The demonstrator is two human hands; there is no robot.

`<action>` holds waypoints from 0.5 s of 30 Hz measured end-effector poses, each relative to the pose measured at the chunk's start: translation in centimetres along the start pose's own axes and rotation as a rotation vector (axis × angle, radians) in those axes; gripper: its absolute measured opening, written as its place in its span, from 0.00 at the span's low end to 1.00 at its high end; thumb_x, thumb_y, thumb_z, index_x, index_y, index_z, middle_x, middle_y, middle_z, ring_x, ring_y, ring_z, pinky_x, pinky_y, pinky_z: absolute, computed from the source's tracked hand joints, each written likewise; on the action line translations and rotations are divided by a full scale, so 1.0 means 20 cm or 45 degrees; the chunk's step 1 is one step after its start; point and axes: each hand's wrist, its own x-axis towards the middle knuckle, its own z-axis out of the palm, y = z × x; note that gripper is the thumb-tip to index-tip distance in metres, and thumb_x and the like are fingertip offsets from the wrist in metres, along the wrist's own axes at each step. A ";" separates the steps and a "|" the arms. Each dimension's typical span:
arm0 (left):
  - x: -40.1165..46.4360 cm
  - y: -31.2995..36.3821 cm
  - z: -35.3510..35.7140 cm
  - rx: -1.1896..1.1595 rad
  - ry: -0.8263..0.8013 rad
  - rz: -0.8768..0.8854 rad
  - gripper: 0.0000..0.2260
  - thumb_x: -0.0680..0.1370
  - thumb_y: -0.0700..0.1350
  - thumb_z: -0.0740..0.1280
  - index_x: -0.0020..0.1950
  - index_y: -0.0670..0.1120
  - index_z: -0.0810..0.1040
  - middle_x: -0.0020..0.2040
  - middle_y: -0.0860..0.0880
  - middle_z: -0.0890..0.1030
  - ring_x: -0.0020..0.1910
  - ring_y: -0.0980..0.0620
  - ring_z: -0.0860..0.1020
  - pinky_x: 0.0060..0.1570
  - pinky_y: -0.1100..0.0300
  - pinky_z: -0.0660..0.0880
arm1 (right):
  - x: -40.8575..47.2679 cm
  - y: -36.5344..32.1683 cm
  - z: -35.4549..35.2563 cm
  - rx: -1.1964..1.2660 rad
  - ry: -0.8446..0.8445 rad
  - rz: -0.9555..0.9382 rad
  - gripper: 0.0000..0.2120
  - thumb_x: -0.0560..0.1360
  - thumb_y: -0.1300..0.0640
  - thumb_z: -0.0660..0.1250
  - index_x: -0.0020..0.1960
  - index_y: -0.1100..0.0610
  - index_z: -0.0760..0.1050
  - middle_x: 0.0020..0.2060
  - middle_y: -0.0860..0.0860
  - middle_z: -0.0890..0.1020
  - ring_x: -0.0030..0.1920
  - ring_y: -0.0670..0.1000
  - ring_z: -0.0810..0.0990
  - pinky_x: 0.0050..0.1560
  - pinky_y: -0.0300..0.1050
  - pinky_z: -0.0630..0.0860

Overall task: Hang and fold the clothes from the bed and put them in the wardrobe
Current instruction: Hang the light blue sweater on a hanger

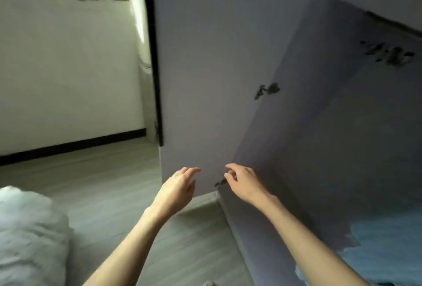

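Head view: our left hand (179, 185) and right hand (242, 181) are raised side by side, near each other, both empty, fingers loosely spread and not curled on anything. Directly beyond the fingertips stands the open wardrobe door (205, 75), its long axis upright, tilted in frame by the head angle. Two dark hinges sit on its inner face: one (220, 182) just beside the right fingers, the other (266, 90) well above both hands. We cannot tell whether either hand touches the panel; motion blur.

To the right of the right hand the wardrobe (342, 125) opens, with something blue (386, 244) low inside, below the right forearm; too blurred to identify. The right hand is nearer the interior.

Below and left of the left forearm lies white bedding (29, 231). Clothes themselves are not identifiable. We judge the next reach goes leftward and back, toward the bed.
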 end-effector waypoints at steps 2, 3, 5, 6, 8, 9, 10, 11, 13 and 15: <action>-0.17 -0.20 -0.13 -0.037 0.082 -0.141 0.17 0.80 0.42 0.57 0.69 0.50 0.69 0.67 0.52 0.72 0.65 0.51 0.70 0.61 0.58 0.68 | 0.03 -0.26 0.12 -0.008 -0.059 -0.137 0.17 0.79 0.54 0.59 0.67 0.55 0.72 0.59 0.54 0.79 0.61 0.55 0.76 0.60 0.45 0.71; -0.29 -0.33 -0.21 -0.051 0.121 -0.230 0.17 0.80 0.42 0.57 0.69 0.49 0.69 0.67 0.52 0.72 0.65 0.51 0.70 0.61 0.59 0.67 | 0.03 -0.43 0.21 -0.029 -0.093 -0.227 0.17 0.79 0.53 0.59 0.67 0.54 0.72 0.59 0.52 0.80 0.61 0.55 0.76 0.59 0.45 0.70; -0.52 -0.52 -0.38 -0.057 0.172 -0.354 0.17 0.80 0.41 0.58 0.69 0.48 0.70 0.67 0.50 0.73 0.66 0.51 0.70 0.63 0.60 0.66 | 0.02 -0.72 0.39 -0.032 -0.135 -0.362 0.17 0.80 0.52 0.59 0.67 0.52 0.71 0.57 0.50 0.80 0.59 0.55 0.76 0.57 0.45 0.70; -0.65 -0.61 -0.45 -0.046 0.187 -0.427 0.17 0.80 0.40 0.58 0.69 0.47 0.70 0.67 0.50 0.73 0.66 0.51 0.71 0.63 0.61 0.65 | -0.01 -0.87 0.48 -0.020 -0.169 -0.446 0.17 0.80 0.52 0.59 0.67 0.52 0.71 0.56 0.49 0.80 0.59 0.54 0.76 0.56 0.45 0.70; -0.93 -0.80 -0.61 -0.033 0.228 -0.572 0.17 0.80 0.40 0.58 0.69 0.46 0.70 0.67 0.48 0.73 0.66 0.50 0.71 0.64 0.62 0.64 | -0.09 -1.17 0.68 0.015 -0.251 -0.582 0.17 0.80 0.53 0.58 0.68 0.52 0.69 0.55 0.49 0.81 0.58 0.53 0.77 0.56 0.45 0.70; -1.09 -0.89 -0.69 -0.022 0.254 -0.652 0.17 0.80 0.40 0.58 0.70 0.45 0.69 0.67 0.48 0.73 0.66 0.50 0.70 0.64 0.62 0.64 | -0.14 -1.33 0.78 0.034 -0.302 -0.650 0.18 0.79 0.53 0.58 0.69 0.52 0.69 0.55 0.49 0.81 0.57 0.52 0.77 0.57 0.45 0.70; -1.23 -0.96 -0.76 -0.010 0.284 -0.726 0.17 0.80 0.40 0.58 0.70 0.46 0.69 0.68 0.48 0.72 0.66 0.51 0.70 0.64 0.62 0.64 | -0.19 -1.45 0.87 0.046 -0.348 -0.710 0.18 0.79 0.53 0.59 0.69 0.52 0.68 0.55 0.48 0.81 0.56 0.51 0.78 0.57 0.44 0.71; -1.37 -1.04 -0.82 0.004 0.324 -0.805 0.17 0.81 0.41 0.57 0.70 0.47 0.69 0.68 0.49 0.72 0.67 0.51 0.70 0.64 0.62 0.64 | -0.23 -1.59 0.95 0.045 -0.393 -0.771 0.19 0.79 0.53 0.59 0.69 0.52 0.68 0.55 0.48 0.81 0.56 0.51 0.78 0.57 0.45 0.72; -1.68 -1.18 -0.94 0.003 0.408 -0.993 0.18 0.81 0.43 0.56 0.71 0.49 0.68 0.69 0.50 0.71 0.67 0.51 0.69 0.63 0.61 0.65 | -0.34 -1.89 1.14 0.028 -0.489 -0.916 0.19 0.80 0.53 0.58 0.70 0.52 0.68 0.56 0.49 0.81 0.56 0.51 0.78 0.58 0.46 0.74; -1.91 -1.28 -1.01 -0.006 0.471 -1.142 0.18 0.82 0.43 0.55 0.71 0.50 0.67 0.69 0.50 0.70 0.68 0.51 0.67 0.63 0.60 0.64 | -0.43 -2.12 1.28 -0.005 -0.594 -1.046 0.19 0.80 0.52 0.58 0.70 0.52 0.67 0.57 0.50 0.80 0.56 0.51 0.79 0.58 0.47 0.74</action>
